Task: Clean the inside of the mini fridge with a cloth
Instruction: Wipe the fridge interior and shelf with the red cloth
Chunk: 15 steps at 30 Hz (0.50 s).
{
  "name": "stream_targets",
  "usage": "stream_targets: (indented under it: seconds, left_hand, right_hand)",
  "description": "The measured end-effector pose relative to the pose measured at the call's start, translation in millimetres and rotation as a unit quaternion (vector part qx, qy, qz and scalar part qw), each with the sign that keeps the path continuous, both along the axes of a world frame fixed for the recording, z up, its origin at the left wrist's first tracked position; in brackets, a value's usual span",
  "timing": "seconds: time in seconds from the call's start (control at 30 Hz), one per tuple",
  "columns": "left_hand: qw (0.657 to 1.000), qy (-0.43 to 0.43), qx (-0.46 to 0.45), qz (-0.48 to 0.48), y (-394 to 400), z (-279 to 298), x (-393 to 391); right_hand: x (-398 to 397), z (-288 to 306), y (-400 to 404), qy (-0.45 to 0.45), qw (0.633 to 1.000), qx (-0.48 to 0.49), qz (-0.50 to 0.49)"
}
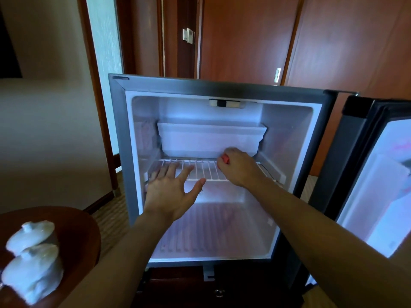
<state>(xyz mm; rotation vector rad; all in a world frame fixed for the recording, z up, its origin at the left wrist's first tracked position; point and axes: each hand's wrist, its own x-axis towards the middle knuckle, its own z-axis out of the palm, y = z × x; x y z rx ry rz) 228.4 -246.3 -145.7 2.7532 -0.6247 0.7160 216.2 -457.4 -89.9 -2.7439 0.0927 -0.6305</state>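
Note:
The mini fridge (117, 134) stands open in front of me, its door (364, 165) swung out to the right. A white wire shelf (200, 171) crosses the middle, below a white plastic tray (209, 138) at the back. My left hand (171, 192) is spread flat, fingers straight, its fingertips resting on the left front of the shelf. My right hand (239, 167) is curled over the shelf's right part and grips a small red cloth (225, 158), of which only a bit shows between the fingers.
A round wooden table (75, 227) at lower left carries two white lidded cups (33, 258). Wooden wardrobe doors (244, 41) rise behind the fridge. The fridge sits on a dark wooden cabinet (178, 283). Its bottom compartment (211, 230) holds nothing.

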Motion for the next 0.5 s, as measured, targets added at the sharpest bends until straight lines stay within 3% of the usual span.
stream_targets:
  seconds: [0.2, 0.5]
  left_hand:
    - [1.000, 0.016, -0.002, 0.000, 0.7, 4.7, -4.9]
    - [1.000, 0.017, -0.009, 0.017, -0.6, 5.1, -6.8]
  right_hand:
    - [-51.8, -26.5, 9.6, -0.112, 0.994, -0.005, 0.008]
    - [-29.7, -9.2, 9.4, -0.076, 0.997, 0.007, -0.021]
